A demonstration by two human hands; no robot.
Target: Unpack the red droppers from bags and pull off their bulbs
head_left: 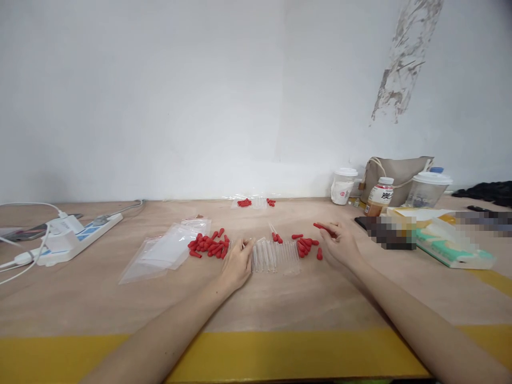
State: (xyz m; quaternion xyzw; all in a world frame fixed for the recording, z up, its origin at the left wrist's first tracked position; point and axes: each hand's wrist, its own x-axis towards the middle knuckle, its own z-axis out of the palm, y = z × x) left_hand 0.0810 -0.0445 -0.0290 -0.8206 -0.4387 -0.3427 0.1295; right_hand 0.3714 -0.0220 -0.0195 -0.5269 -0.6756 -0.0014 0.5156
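Note:
A row of clear glass tubes (276,256) lies side by side on the table in front of me. My left hand (237,265) is closed at the row's left end, and what its fingertips hold, if anything, is hidden. To its left is a heap of red rubber bulbs (206,244). My right hand (340,242) pinches one red rubber bulb (319,226) by thumb and fingers, right of the row. Below it lie several more bulbs (304,246). Two thin tubes fitted with red bulbs (277,238) rest just behind the row.
Clear plastic bags (160,250) lie left of the heap, beside a white power strip (80,240) with cables. A bag of bulbs and tubes (256,202) is by the wall. Cups (343,186), a bottle (380,197), a grey bag (394,173) and a tissue pack (452,248) stand right.

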